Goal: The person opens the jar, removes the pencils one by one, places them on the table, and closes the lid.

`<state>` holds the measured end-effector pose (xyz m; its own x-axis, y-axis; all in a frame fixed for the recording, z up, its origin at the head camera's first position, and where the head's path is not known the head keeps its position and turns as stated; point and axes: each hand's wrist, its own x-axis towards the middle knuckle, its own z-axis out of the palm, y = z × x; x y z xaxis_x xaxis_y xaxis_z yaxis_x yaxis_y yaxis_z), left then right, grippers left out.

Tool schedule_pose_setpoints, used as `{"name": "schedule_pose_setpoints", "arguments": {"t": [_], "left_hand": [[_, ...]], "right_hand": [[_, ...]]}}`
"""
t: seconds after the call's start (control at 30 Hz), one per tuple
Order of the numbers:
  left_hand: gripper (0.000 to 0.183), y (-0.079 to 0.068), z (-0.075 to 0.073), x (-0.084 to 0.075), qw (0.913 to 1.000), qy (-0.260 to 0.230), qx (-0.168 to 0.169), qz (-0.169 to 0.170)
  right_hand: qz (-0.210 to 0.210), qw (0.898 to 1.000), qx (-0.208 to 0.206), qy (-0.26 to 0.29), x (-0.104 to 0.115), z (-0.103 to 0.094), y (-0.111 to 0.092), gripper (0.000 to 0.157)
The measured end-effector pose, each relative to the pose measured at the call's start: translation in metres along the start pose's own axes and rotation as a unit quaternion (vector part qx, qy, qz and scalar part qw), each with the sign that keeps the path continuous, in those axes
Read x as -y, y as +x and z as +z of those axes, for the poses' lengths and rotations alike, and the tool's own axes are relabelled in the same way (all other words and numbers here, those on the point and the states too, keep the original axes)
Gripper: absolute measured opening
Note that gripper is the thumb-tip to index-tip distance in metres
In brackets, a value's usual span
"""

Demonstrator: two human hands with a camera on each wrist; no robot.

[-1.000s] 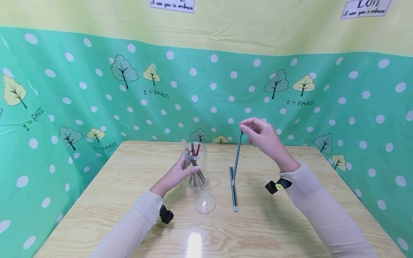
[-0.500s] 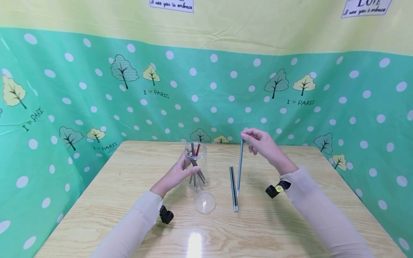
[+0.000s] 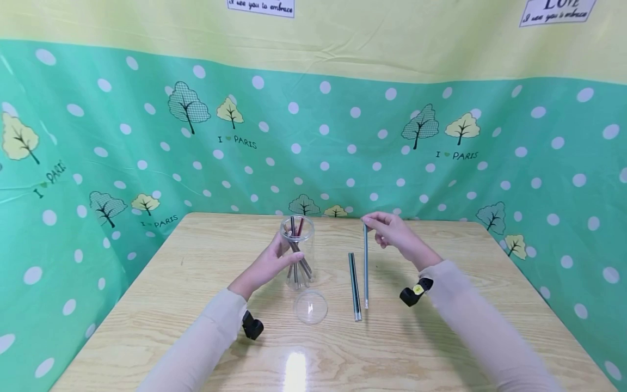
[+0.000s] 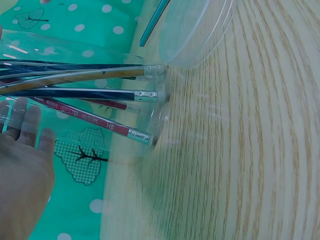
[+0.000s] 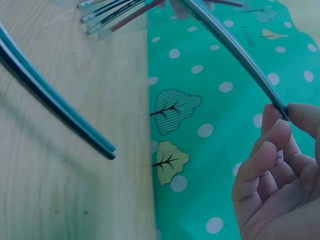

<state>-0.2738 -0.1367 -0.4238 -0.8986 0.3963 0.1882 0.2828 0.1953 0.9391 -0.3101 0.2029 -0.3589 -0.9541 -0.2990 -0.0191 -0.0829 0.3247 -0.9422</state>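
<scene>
A clear cylindrical jar (image 3: 310,250) stands upright with several pencils (image 4: 95,94) inside, their eraser ends at the bottom. My left hand (image 3: 266,265) grips the jar from its left side, thumb across the front. Thumb and fingertips of my right hand (image 3: 395,235) pinch a blue-grey pencil (image 3: 366,267) at its far tip, and its eraser end points down toward me. Just left of this pencil, two dark and teal pencils (image 3: 355,286) lie side by side on the table. The right wrist view shows the pinch at the pencil's tip (image 5: 282,112).
In front of the jar lies a round clear lid (image 3: 311,307) on the wooden table (image 3: 206,261). A green polka-dot curtain (image 3: 343,130) hangs right behind the table's far edge.
My right hand has come down, bringing the pinched pencil from across the lying pair to the right of it, close over the table. My left hand and the jar have stayed put.
</scene>
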Motion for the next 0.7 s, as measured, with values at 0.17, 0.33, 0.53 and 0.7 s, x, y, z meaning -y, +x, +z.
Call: {"name": "schedule_pose_setpoints", "arguments": {"t": [0.17, 0.33, 0.53, 0.7], "left_hand": [[0.085, -0.001, 0.000, -0.001, 1.0000, -0.004, -0.002, -0.003], [0.085, -0.002, 0.000, -0.001, 0.9999, -0.010, -0.004, -0.009], [0.083, -0.002, 0.000, 0.000, 0.9998, -0.011, -0.003, -0.018], [0.084, -0.002, 0.000, 0.000, 0.9999, -0.008, -0.002, -0.014]], "right_hand": [[0.032, 0.999, 0.000, 0.005, -0.017, 0.004, 0.004, 0.048], [0.046, 0.999, 0.001, 0.015, -0.034, 0.008, 0.009, 0.047], [0.065, 0.998, 0.010, 0.002, -0.054, 0.014, 0.013, 0.047], [0.085, 0.996, 0.010, -0.005, -0.065, 0.018, 0.016, 0.046]]}}
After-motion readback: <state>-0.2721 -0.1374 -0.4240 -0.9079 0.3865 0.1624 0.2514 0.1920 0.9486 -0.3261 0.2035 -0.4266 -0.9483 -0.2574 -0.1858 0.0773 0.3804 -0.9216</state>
